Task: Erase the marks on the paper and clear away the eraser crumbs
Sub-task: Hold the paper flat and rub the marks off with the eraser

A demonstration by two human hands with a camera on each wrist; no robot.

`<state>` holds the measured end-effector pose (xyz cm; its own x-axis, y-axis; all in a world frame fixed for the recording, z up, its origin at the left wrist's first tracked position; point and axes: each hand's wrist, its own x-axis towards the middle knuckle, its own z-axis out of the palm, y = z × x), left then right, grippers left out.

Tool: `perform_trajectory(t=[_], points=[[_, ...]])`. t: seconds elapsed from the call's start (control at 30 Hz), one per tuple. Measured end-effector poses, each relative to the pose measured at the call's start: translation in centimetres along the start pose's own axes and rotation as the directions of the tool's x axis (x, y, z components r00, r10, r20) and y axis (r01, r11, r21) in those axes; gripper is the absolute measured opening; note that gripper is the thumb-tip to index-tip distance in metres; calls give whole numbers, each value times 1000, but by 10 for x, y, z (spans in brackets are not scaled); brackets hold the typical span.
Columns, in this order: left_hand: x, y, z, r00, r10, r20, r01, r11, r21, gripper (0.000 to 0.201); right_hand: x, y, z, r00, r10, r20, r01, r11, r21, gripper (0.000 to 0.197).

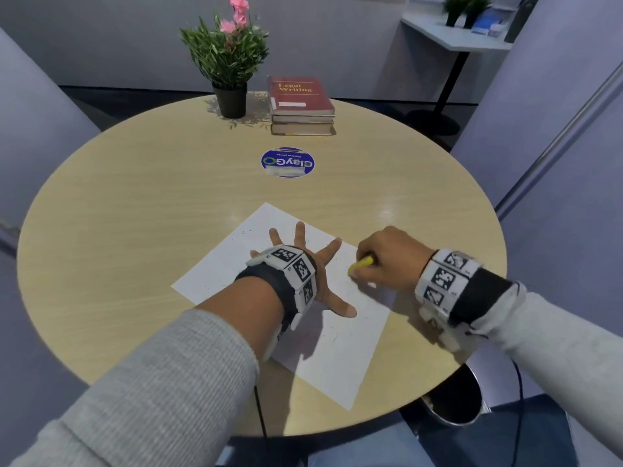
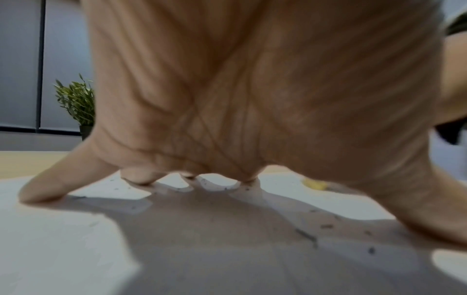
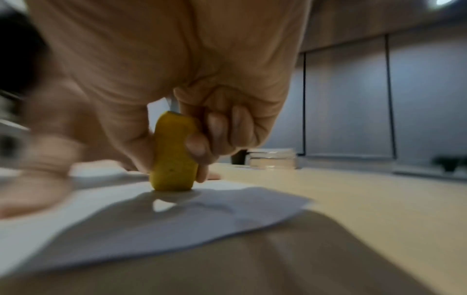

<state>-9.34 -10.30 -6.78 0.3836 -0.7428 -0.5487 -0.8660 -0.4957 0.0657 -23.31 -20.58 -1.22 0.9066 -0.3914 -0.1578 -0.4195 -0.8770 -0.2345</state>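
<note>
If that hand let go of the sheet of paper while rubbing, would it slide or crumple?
Probably both. The paper looks thin and lies loose on a smooth table, so the yellow eraser would likely drag it. The spread left hand pinning it suggests so.

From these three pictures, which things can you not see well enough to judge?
- Marks under the left hand: hidden in the head view by the spread hand on the paper.
- Eraser upper end: wrapped by the right hand.
- Crumbs: tiny, blurred specks.
- Books: blurred in the right wrist view.
</note>
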Motion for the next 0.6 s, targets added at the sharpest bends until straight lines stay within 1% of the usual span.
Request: perform_trajectory(t=[0.07, 0.1, 0.13, 0.23, 0.27, 0.3, 0.33, 0.4, 0.43, 0.47, 0.5, 0.53, 0.6], points=[[4, 0, 2, 1000, 3, -1, -3, 999, 33, 149, -18, -18, 10, 992, -95, 77, 94, 995, 23, 32], [5, 0, 2, 1000, -1, 3, 1, 999, 39, 150, -22, -19, 10, 989, -103, 104, 98, 994, 51, 32], [6, 0, 2, 1000, -5, 8, 4, 999, 38, 149, -19, -15, 6, 991, -82, 103, 77, 996, 53, 30], [1, 1, -2, 1000, -5, 11, 5, 1000, 0, 148, 2, 6, -8, 999, 32, 6, -32, 999, -7, 26], [2, 0, 0, 1000, -4, 9, 4, 1000, -2, 147, 3, 8, -6, 999, 34, -11, -34, 999, -8, 26], [5, 0, 1, 1000, -2, 3, 2, 1000, 9, 147, 1, 3, -3, 1000, 22, -9, -22, 1000, -6, 26], [7, -1, 3, 1000, 4, -4, -4, 999, 35, 147, -6, -5, 4, 1000, -24, 12, 24, 1000, -9, 28], [12, -1, 6, 1000, 10, -7, -9, 997, 77, 147, -21, -20, 12, 988, -120, 96, 118, 993, 25, 32], [11, -1, 5, 1000, 4, -7, -4, 998, 64, 147, -21, -20, 9, 988, -109, 114, 104, 994, 43, 32], [11, -1, 6, 1000, -5, -7, 5, 999, 53, 147, -16, -14, 3, 993, -63, 103, 59, 997, 43, 30], [8, -1, 4, 1000, -5, -12, 6, 999, 46, 147, -7, -6, -5, 998, -4, 67, 2, 1000, 20, 29], [7, -1, 3, 1000, -5, -14, 5, 999, 36, 147, -1, 2, -10, 999, 27, 24, -27, 1000, 9, 28], [7, -1, 4, 1000, 4, -10, -3, 999, 42, 147, 1, 7, -8, 1000, 25, -13, -25, 1000, 11, 29]])
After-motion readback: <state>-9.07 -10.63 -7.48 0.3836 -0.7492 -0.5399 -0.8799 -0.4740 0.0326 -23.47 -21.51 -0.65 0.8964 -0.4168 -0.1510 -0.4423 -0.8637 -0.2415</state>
